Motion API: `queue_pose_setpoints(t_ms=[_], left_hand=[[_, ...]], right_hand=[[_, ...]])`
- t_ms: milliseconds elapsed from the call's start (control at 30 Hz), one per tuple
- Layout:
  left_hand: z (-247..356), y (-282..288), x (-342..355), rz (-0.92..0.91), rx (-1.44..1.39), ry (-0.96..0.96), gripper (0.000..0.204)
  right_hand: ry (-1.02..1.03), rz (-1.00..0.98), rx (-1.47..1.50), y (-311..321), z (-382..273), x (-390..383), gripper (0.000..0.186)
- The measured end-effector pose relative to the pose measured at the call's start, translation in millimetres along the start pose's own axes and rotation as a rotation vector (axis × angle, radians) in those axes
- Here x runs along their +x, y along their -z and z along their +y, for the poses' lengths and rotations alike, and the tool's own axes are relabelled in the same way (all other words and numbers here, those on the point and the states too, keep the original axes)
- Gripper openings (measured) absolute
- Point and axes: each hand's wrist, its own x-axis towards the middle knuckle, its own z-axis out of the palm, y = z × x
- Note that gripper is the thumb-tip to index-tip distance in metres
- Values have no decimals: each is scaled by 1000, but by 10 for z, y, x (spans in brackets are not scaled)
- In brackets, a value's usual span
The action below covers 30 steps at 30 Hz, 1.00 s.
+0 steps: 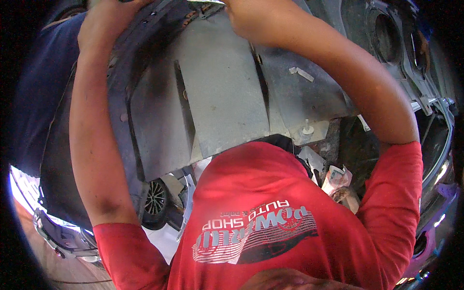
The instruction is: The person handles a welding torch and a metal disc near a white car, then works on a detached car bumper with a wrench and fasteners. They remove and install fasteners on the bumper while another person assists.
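Observation:
Both arms reach up to a dark, curved vehicle panel (145, 72) with a lighter grey flat section (217, 87) in its middle. My left hand (106, 19) is at its upper left, by the top edge of the view, with its fingers mostly out of sight. My right hand (244, 21) is at the top centre, just right of some small rusty fittings (191, 17); its fingertips are hidden. A white plastic fastener (307, 129) sits on a tab at the panel's lower right. I cannot make out whether either hand grips anything.
Dark molded parts with an oval opening (386, 36) fill the upper right. Below the panel are an alloy wheel (155, 197) and crumpled paper-like items (336, 179). A detached bumper-like part (55, 232) lies at the lower left. My red-shirted torso fills the lower middle.

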Motion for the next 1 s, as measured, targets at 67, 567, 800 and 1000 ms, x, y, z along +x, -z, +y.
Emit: queue_pose_setpoints(t_ms=[67, 567, 800, 1000], left_hand=[[-1, -12, 1, 23, 6, -1, 88], [-74, 82, -52, -37, -76, -11, 82], [-170, 196, 21, -193, -90, -64, 77], [-233, 161, 180, -320, -132, -233, 69]], right_hand=[[4, 23, 14, 7, -13, 0, 19], [-40, 238, 48, 145, -287, 66, 20], [-90, 444, -38, 10, -576, 168, 19], [-155, 407, -97, 54, -733, 137, 18]])
